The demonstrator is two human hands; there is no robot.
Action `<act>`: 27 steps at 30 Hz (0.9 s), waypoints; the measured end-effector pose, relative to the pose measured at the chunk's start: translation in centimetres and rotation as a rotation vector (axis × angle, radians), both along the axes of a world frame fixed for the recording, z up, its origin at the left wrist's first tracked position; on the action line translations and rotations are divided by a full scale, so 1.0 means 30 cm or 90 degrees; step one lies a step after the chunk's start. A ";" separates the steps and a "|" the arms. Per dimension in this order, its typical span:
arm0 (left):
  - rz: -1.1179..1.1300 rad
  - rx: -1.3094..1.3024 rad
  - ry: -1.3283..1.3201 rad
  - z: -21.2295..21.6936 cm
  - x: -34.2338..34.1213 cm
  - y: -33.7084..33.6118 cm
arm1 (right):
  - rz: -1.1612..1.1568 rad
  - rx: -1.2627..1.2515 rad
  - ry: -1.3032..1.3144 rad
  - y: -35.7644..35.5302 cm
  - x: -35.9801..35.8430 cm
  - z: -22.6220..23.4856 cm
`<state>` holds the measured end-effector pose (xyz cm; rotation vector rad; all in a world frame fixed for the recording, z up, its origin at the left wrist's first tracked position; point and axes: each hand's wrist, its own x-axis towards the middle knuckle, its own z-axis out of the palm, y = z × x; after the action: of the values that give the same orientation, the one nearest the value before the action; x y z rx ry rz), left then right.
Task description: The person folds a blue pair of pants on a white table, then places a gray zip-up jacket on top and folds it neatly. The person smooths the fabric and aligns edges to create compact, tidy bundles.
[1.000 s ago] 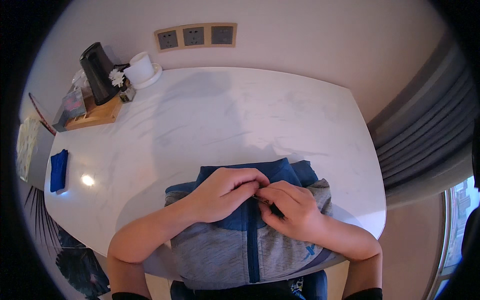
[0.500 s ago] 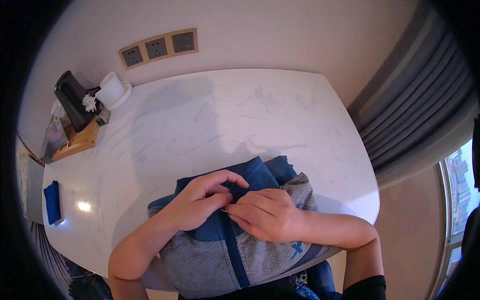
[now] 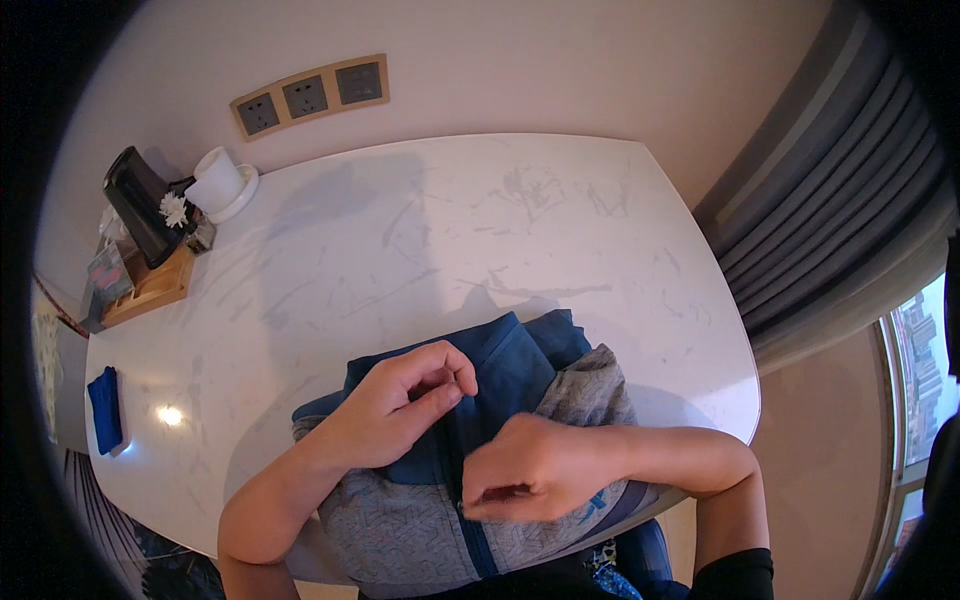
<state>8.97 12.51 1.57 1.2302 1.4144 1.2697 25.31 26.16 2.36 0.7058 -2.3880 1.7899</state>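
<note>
Both hands, left hand [image 3: 405, 405] and right hand [image 3: 530, 480], pinch the jacket [image 3: 520, 375].

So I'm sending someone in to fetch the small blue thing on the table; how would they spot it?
Start at the white marble-patterned table and go to its near left edge, away from the wall. The small flat dark blue rectangular object lies there alone, beside a bright glare spot. Unlike the blue and grey zip-up garment under the hands, it is small, flat and untouched.
</note>
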 end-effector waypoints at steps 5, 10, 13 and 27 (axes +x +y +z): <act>-0.007 -0.012 0.009 0.004 -0.005 0.001 | 0.046 0.000 -0.040 -0.001 0.004 -0.004; 0.052 0.009 0.048 0.021 -0.004 0.003 | -0.033 0.086 0.111 -0.019 0.005 -0.017; 0.156 0.273 0.291 0.031 0.007 -0.007 | -0.067 0.090 0.130 -0.017 0.004 -0.017; -0.068 0.297 0.486 0.014 0.065 -0.098 | -0.140 0.051 0.147 -0.008 0.003 -0.036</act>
<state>10.93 9.56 2.00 2.2456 1.5648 1.1335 25.40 25.93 1.27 0.5941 -2.2923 1.4513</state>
